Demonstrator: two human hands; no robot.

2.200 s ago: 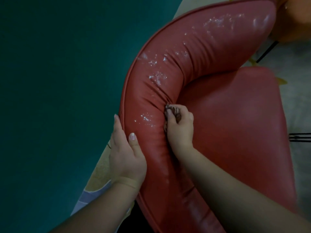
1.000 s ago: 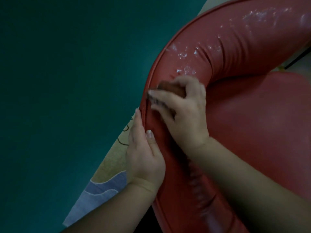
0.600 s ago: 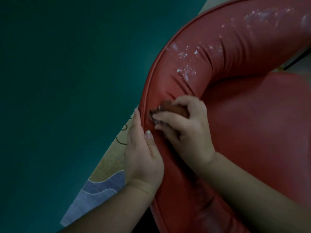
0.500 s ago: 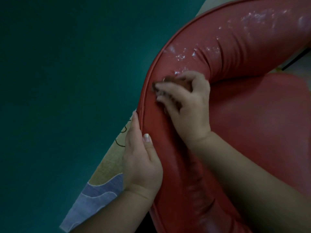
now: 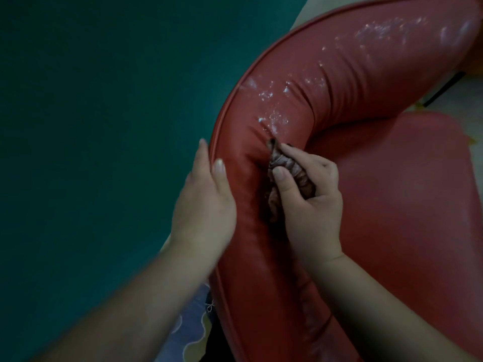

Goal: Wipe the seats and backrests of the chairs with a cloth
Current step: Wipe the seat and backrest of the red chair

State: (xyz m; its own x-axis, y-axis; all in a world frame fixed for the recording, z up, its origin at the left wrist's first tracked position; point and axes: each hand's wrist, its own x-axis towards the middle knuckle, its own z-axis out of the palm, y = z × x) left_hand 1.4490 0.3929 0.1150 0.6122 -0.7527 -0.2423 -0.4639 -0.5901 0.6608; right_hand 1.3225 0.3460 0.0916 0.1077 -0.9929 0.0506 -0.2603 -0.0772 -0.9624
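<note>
A red leather chair fills the right half of the head view, with a curved padded backrest (image 5: 339, 82) and a flat seat (image 5: 397, 194). White flaky patches (image 5: 274, 118) speckle the backrest above my hands. My right hand (image 5: 308, 205) is shut on a crumpled brown cloth (image 5: 285, 168) and presses it into the creased inner face of the backrest. My left hand (image 5: 206, 202) lies along the backrest's outer piped edge, thumb on top and fingers behind, steadying it.
A dark teal wall (image 5: 104, 126) takes up the whole left side, close behind the chair. A patterned floor mat (image 5: 188, 333) shows below the backrest between my forearms. A black chair leg (image 5: 441, 90) and pale floor appear at the upper right.
My right hand has slid the cloth down and inward from the top of the backrest to its inner crease. My left hand has stayed on the outer edge.
</note>
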